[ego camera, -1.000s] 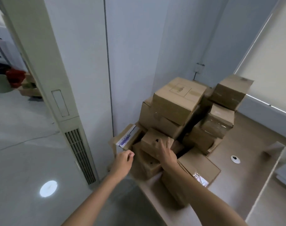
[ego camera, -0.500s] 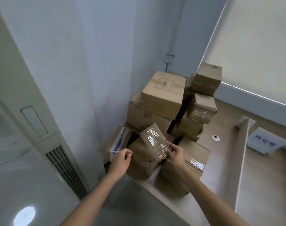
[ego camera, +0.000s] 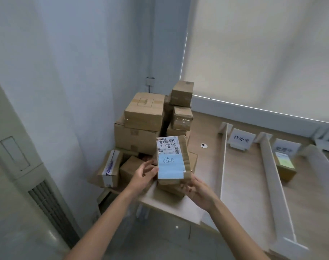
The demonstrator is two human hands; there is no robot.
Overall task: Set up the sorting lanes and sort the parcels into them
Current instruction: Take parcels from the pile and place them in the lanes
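Parcel (ego camera: 172,160) now stands upright in front of the pile (ego camera: 141,128), its label (ego camera: 168,147) and blue note (ego camera: 170,168) turned to the camera. Left hand (ego camera: 144,175), apart from it half a second ago, grips its left edge; right hand (ego camera: 199,192) fingers curl under its lower right corner.

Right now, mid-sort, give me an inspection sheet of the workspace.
Surface: light wooden table, white divider boards forming lanes.
Job's things: brown cardboard parcel with blue note held up; stacked cardboard boxes; green-labelled box in a lane; white sign cards.
Clutter: nothing seen.
Grippers: left hand and right hand hold the parcel.
Cables: thin cable below wall box.
Surroundings: white roller blind, standing air-conditioner.
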